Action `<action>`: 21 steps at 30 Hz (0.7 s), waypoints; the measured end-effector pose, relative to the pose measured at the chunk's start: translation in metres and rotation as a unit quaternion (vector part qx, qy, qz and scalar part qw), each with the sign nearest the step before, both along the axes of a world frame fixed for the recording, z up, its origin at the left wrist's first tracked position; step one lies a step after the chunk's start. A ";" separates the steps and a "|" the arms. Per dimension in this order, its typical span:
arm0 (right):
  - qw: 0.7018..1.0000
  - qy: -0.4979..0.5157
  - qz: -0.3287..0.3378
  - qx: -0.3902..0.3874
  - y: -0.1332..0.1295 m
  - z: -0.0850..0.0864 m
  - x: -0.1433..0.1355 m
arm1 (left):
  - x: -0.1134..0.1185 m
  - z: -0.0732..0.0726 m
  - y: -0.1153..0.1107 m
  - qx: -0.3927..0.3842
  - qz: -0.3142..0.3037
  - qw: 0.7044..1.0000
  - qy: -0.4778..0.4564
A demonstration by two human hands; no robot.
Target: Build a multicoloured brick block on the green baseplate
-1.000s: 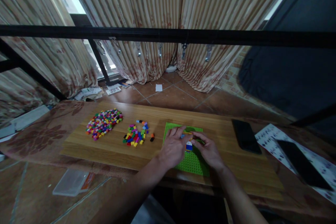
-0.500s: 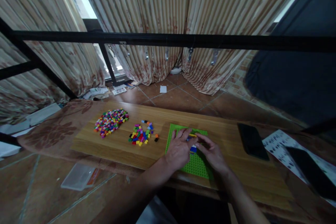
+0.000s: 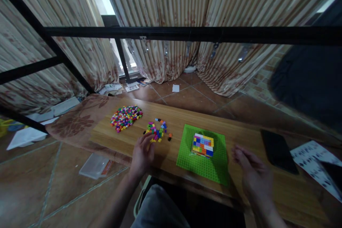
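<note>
On the green baseplate (image 3: 184, 155) stands a block of stacked toy bricks (image 3: 203, 145), its top a mix of white, yellow, blue, purple and orange. My left hand (image 3: 143, 154) is at the near edge of a small group of loose bricks (image 3: 160, 130). Its fingers are bent and apart from the thumb, and no brick shows clearly between them. To the right of the baseplate, my right hand (image 3: 253, 174) hovers over the wooden board, curled closed and slightly blurred. Whatever may be between its fingertips is hidden.
A larger heap of small bricks (image 3: 126, 117) lies at the board's left. A black phone (image 3: 278, 151) and a printed sheet (image 3: 316, 164) lie on the right. A clear plastic box (image 3: 93, 165) is on the floor. A black metal rail (image 3: 171, 32) crosses beyond the wooden board (image 3: 229, 123).
Both hands have come off the brick block, uncovering it. My left hand moved left to the small group of bricks; my right hand moved right, off the baseplate. The view shifted slightly.
</note>
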State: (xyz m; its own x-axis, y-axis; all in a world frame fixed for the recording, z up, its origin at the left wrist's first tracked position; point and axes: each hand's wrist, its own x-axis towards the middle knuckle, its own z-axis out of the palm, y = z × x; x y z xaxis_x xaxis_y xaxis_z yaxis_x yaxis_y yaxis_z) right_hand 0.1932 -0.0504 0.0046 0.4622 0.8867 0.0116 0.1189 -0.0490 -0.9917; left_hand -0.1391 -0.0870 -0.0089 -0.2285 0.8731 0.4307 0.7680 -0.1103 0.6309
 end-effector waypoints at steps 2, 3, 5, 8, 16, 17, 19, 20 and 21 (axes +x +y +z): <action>0.999 -0.043 0.022 0.003 -0.010 0.009 -0.015 | -0.013 -0.006 -0.008 -0.022 0.038 0.999 0.001; 0.997 -0.061 0.053 0.008 -0.016 0.013 -0.025 | -0.018 -0.008 -0.011 -0.032 0.055 0.998 0.002; 0.986 -0.096 0.137 0.030 -0.028 0.018 -0.048 | -0.023 -0.013 -0.014 -0.043 0.085 0.995 0.007; 0.946 -0.151 0.279 0.069 -0.041 0.017 -0.088 | -0.024 -0.019 -0.013 -0.050 0.112 0.992 0.021; 0.883 -0.281 0.367 0.078 -0.014 -0.014 -0.163 | -0.016 -0.030 -0.005 -0.046 0.102 0.993 0.032; 0.876 -0.305 0.365 0.079 -0.008 -0.017 -0.171 | -0.015 -0.031 -0.005 -0.045 0.104 0.993 0.036; 0.860 -0.350 0.363 0.081 0.002 -0.020 -0.185 | -0.014 -0.033 -0.005 -0.042 0.106 0.993 0.043; 0.852 -0.369 0.362 0.081 0.006 -0.022 -0.192 | -0.014 -0.034 -0.006 -0.041 0.105 0.993 0.045; 0.847 -0.384 0.360 0.081 0.009 -0.023 -0.198 | -0.015 -0.034 -0.006 -0.040 0.103 0.993 0.047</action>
